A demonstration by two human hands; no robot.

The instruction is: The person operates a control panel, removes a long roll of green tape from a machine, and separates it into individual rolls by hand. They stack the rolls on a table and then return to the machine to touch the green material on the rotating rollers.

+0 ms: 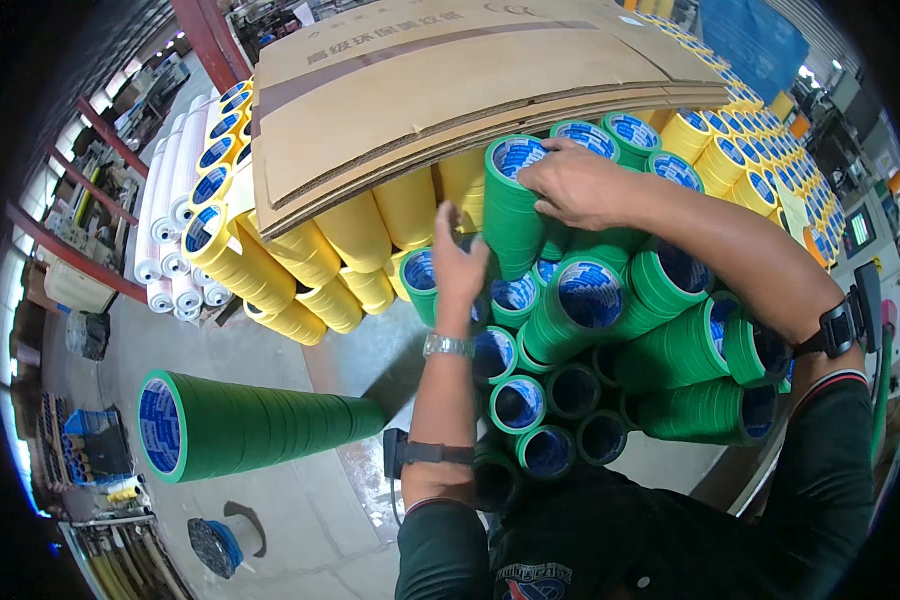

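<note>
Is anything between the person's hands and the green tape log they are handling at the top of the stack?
Nothing visible. The right hand already rests on the end of the upright green tape log, fingers over its blue-labelled core. The left hand is raised right beside the log's lower part; whether it touches cannot be told. The cardboard sheets lie behind, on the yellow logs.

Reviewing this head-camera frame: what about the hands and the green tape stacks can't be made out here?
- Left hand: palm side faces away, so what its fingers touch is hidden.
- Right hand: covers part of the top green roll stack; grip unclear.
- Yellow roll stacks: far ends hidden under the cardboard sheets.
- Lower green rolls: partly hidden by the person's dark shirt.
</note>
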